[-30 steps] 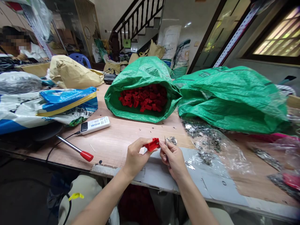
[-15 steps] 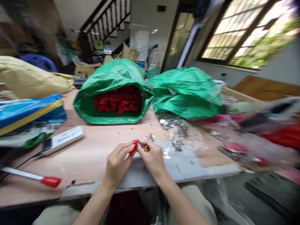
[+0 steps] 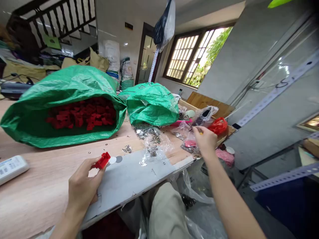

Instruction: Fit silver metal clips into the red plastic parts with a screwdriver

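Note:
My left hand (image 3: pixel 83 186) pinches a small red plastic part (image 3: pixel 102 160) just above the wooden table (image 3: pixel 37 192). Far out to the right, my right hand (image 3: pixel 205 141) reaches over clear plastic bags (image 3: pixel 189 131) near the table's right end, fingers pinched on something small with a yellow tip that I cannot make out. An open green sack (image 3: pixel 59 103) lying on its side holds several more red parts (image 3: pixel 82 116). Loose small metal pieces (image 3: pixel 147 139) lie on plastic film between my two hands.
A second green sack (image 3: pixel 152 103) lies behind the metal pieces. A red bag (image 3: pixel 218 125) sits at the table's right end. A white remote-like device (image 3: pixel 11 167) lies at the left edge. A grey sheet (image 3: pixel 134 176) covers the front edge. My knee (image 3: pixel 166 209) shows below.
The view has swung right. My right hand has left the red part and reached far right to the plastic bags. The left hand still holds the red part.

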Tool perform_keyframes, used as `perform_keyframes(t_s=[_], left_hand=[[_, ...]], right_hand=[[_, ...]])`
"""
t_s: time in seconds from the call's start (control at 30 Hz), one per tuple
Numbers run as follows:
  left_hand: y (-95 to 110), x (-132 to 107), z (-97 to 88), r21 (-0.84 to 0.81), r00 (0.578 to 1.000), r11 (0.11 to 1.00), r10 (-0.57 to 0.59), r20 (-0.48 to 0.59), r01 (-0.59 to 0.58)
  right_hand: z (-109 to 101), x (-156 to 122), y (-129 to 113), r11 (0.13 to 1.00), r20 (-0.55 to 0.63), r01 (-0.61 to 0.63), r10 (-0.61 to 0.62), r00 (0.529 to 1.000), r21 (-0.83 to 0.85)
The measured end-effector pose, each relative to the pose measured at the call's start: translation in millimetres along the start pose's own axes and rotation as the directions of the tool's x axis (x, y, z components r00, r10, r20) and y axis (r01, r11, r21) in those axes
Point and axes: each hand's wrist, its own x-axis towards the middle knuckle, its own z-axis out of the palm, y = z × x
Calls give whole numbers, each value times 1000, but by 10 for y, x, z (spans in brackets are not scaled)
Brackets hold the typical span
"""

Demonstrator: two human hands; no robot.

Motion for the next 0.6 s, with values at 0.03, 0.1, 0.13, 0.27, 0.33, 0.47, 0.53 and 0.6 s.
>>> perform_keyframes(t_s=[0.03, 0.1, 0.13, 0.27, 0.33, 0.47, 0.53, 0.6], left_hand=[[8, 6, 10, -4, 1000, 1000, 4, 14, -4], [19, 11, 23, -16, 999, 1000, 11, 33, -11], [23, 10, 25, -21, 999, 1000, 15, 37, -14], [26, -5, 20, -36, 998, 999, -16, 55, 17], [25, -12, 18, -66, 997, 997, -45, 67, 49], [19, -14, 20, -139, 993, 987, -67, 97, 80], [20, -9, 12, -155, 992, 984, -67, 105, 83], [25, -7, -4, -163, 991, 983, -68, 112, 86]], right_hand=[[-56, 173, 207, 992, 23, -15, 18, 1000, -125], [-165, 440, 520, 971, 129, 4, 28, 991, -240], [-215, 530, 620, 970, 173, 21, 22, 985, -242], [-310, 642, 684, 978, 177, 64, -28, 984, -199], [-265, 596, 555, 983, 139, 79, -56, 989, -165], [-30, 435, 141, 983, 145, 161, -147, 978, -92], [89, 385, -33, 975, 130, 203, -191, 973, -88], [160, 405, -109, 967, 111, 234, -222, 969, -103]])
